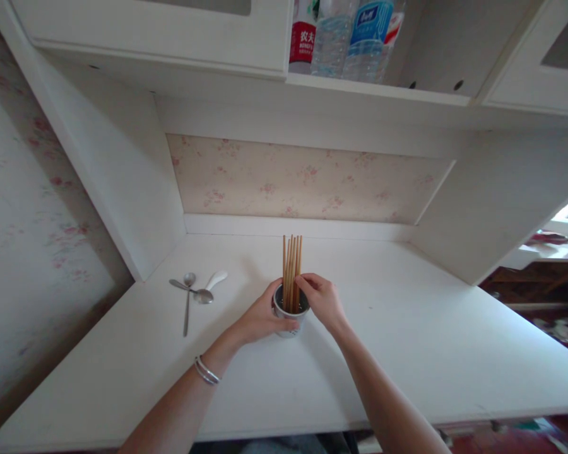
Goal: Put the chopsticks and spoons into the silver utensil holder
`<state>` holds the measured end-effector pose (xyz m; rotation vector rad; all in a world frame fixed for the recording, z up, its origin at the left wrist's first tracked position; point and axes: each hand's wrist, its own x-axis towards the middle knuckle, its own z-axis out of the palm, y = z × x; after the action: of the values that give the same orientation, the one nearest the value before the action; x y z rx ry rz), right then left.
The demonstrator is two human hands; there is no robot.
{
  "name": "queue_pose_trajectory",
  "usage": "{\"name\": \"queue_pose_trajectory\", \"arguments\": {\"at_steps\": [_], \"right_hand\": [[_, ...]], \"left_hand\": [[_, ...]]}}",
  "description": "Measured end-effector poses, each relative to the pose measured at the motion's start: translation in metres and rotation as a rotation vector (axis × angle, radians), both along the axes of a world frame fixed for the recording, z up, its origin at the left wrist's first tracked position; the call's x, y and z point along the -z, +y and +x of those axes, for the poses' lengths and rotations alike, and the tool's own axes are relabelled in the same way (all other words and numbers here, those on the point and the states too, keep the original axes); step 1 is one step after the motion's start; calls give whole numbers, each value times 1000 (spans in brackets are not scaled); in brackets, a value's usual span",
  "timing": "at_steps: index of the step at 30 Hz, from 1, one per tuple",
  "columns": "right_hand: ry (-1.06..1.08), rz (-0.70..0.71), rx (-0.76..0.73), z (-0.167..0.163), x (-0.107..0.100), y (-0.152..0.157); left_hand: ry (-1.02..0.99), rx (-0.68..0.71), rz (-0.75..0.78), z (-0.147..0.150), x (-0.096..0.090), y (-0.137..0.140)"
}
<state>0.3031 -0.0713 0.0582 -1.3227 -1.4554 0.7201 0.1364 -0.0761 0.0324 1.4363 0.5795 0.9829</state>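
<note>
A grey cup (291, 326) stands on the white desk, and several wooden chopsticks (291, 268) rise upright out of it. My left hand (264, 318) is wrapped round the cup's left side, thumb across the front. At the cup's right rim, my right hand (322, 299) pinches the chopsticks on the right side of the bunch; how many it grips I cannot tell. The lower ends of the chopsticks are hidden inside the cup.
Left of the cup lie two crossed metal spoons (186, 309) and a white-handled spoon (216, 279). Side panels (108, 170) flank the desk (383, 353). Overhead, a shelf (378, 91) holds several plastic bottles (334, 38).
</note>
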Motion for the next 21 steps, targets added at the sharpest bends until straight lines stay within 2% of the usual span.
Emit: {"name": "queue_pose_trajectory", "arguments": {"at_steps": [5,11,18,21], "right_hand": [[97,-11,-49,-1,4,-1],[316,-76,-218,1,11,-13],[364,-127,-393,5,25,-32],[404,-149,-418,3,28,-33]], "left_hand": [[4,11,-14,-1,-2,-1],[-13,57,-16,-1,-7,-1],[76,73,21,-1,-9,-4],[124,86,64,-4,-12,-7]]}}
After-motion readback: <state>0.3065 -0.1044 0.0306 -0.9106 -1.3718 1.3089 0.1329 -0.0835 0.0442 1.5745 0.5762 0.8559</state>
